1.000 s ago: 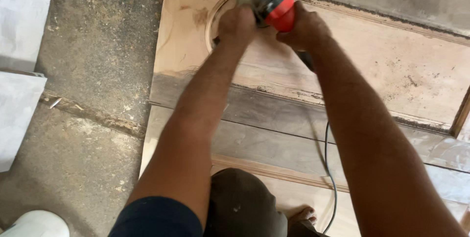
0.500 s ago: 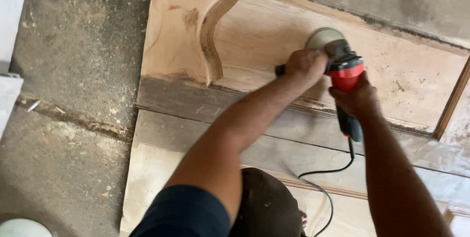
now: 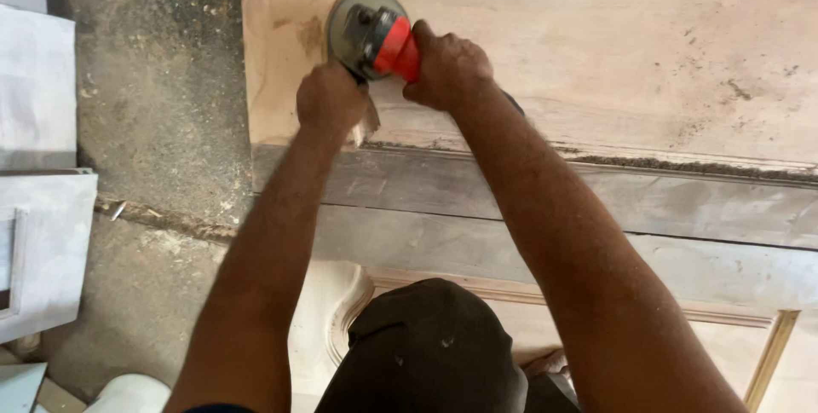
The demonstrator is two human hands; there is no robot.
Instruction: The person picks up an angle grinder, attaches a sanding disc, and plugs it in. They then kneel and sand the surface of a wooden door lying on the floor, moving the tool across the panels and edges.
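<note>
Gripping a red angle grinder (image 3: 379, 36) with both hands: right hand (image 3: 447, 65) wrapped around the red body, left hand (image 3: 331, 99) closed near the head, apparently on a side handle, though hard making that out. Pressing the disc against a carved wooden panel (image 3: 281, 46) at its curved edge. Showing pale, smoothed wood on the flat board (image 3: 613, 63) beside it, with grey rails (image 3: 596, 200) below looking unsanded, judging by colour. Hiding the disc face under the guard; cutting off the cord.

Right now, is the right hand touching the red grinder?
Touching. The head view shows the right hand wrapped around the red grinder body, no gap visible.
</note>
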